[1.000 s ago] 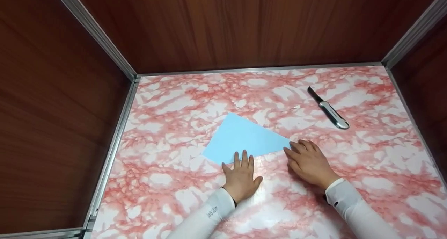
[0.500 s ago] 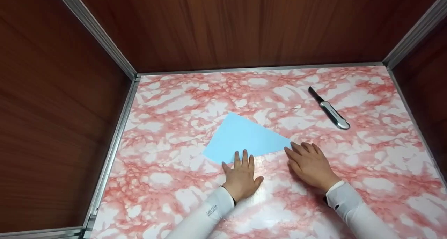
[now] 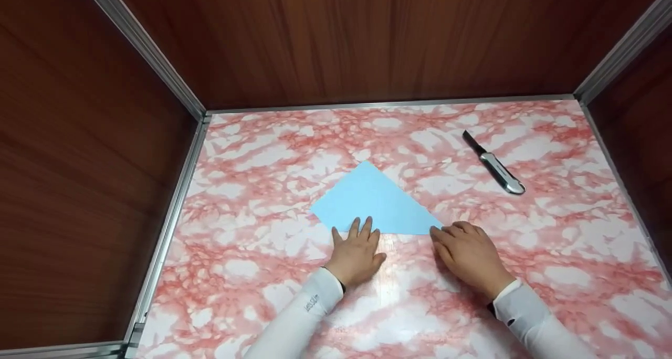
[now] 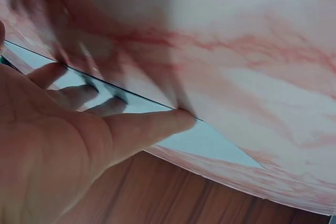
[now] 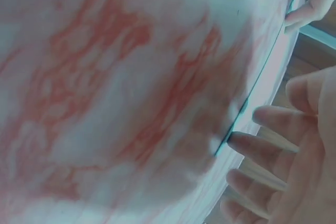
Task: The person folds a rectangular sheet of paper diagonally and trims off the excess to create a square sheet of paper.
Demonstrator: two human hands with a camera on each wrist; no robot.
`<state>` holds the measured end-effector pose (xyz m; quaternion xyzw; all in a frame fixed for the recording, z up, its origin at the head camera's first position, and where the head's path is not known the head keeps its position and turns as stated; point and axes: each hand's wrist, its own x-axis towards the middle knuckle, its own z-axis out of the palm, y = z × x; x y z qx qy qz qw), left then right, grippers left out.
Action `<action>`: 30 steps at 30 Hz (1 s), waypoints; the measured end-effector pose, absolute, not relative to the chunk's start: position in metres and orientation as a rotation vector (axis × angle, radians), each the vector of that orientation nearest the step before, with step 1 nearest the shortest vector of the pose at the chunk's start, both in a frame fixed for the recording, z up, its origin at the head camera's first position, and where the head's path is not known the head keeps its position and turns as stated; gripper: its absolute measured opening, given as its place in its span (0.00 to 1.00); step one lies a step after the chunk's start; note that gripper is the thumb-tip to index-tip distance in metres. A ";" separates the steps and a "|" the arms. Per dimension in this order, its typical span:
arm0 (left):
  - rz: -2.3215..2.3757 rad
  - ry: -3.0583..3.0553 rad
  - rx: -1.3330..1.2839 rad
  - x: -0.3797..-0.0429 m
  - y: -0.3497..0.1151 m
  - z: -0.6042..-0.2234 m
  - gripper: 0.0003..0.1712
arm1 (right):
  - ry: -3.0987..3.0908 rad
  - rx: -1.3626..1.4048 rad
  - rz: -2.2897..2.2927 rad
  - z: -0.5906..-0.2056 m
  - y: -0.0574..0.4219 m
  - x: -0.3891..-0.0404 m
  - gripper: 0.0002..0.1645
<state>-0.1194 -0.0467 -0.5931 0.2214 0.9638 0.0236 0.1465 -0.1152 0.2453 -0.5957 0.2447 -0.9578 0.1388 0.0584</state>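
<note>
A light-blue sheet of paper [image 3: 375, 199], apparently folded into a four-sided shape, lies flat on the table with one corner pointing away. My left hand [image 3: 355, 254] rests with spread fingers on its near edge, towards the left. In the left wrist view, the fingertips and thumb of that hand [image 4: 68, 129] meet the long edge of the paper [image 4: 205, 142]. At the sheet's right corner, the fingertips of my right hand [image 3: 469, 256] touch it. The right wrist view shows these fingers [image 5: 262, 150] extended along the paper's edge, with part of the left hand farther off.
A utility knife [image 3: 501, 172] with a black and silver handle lies at the back right, blade pointing back and left. The table [image 3: 252, 296] has a red-and-white marbled top. Dark wooden panels [image 3: 336, 44] in metal frames enclose its back and sides.
The paper has turned clockwise, bringing its near edge almost level and its far corner to the right. My left hand has shifted slightly up and left; my right fingertips moved slightly nearer me.
</note>
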 end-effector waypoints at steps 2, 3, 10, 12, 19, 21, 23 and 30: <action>0.084 2.784 0.668 -0.124 -0.049 -0.594 0.36 | -2.881 0.724 0.443 -0.593 0.244 -0.115 0.22; 0.092 2.789 0.682 -0.126 -0.051 -0.595 0.34 | -2.878 0.713 0.460 -0.592 0.244 -0.116 0.22; 0.112 2.832 0.725 -0.136 -0.051 -0.599 0.22 | -2.949 0.637 0.569 -0.588 0.242 -0.121 0.19; 0.110 2.846 0.730 -0.137 -0.049 -0.599 0.21 | -2.976 0.613 0.608 -0.587 0.241 -0.123 0.18; 0.074 2.921 0.748 -0.138 -0.038 -0.600 0.19 | -3.020 0.578 0.698 -0.585 0.236 -0.128 0.17; 0.075 2.942 0.739 -0.138 -0.036 -0.601 0.19 | -3.025 0.570 0.725 -0.584 0.234 -0.130 0.17; 0.088 2.967 0.724 -0.138 -0.034 -0.602 0.18 | -3.030 0.561 0.751 -0.583 0.233 -0.132 0.18; 0.106 3.101 0.670 -0.139 -0.027 -0.611 0.17 | -3.032 0.520 0.796 -0.582 0.227 -0.138 0.18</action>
